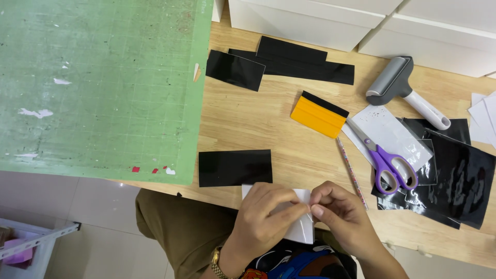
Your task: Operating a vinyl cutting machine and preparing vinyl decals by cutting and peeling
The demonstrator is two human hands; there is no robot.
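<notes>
My left hand (263,214) and my right hand (338,217) meet at the near edge of the wooden table (289,129), both pinching a small white sheet (302,230) at its right edge. Fingertips of both hands press together on the sheet's corner. A black rectangular strip (235,167) lies flat just beyond my left hand. A gold watch sits on my left wrist.
A green cutting mat (98,88) covers the left. More black strips (289,64), a yellow squeegee (319,114), purple scissors (385,157), a thin patterned pen (351,173), a grey roller (400,85), glossy black sheets (460,181) and white boxes (361,20) lie further back and right.
</notes>
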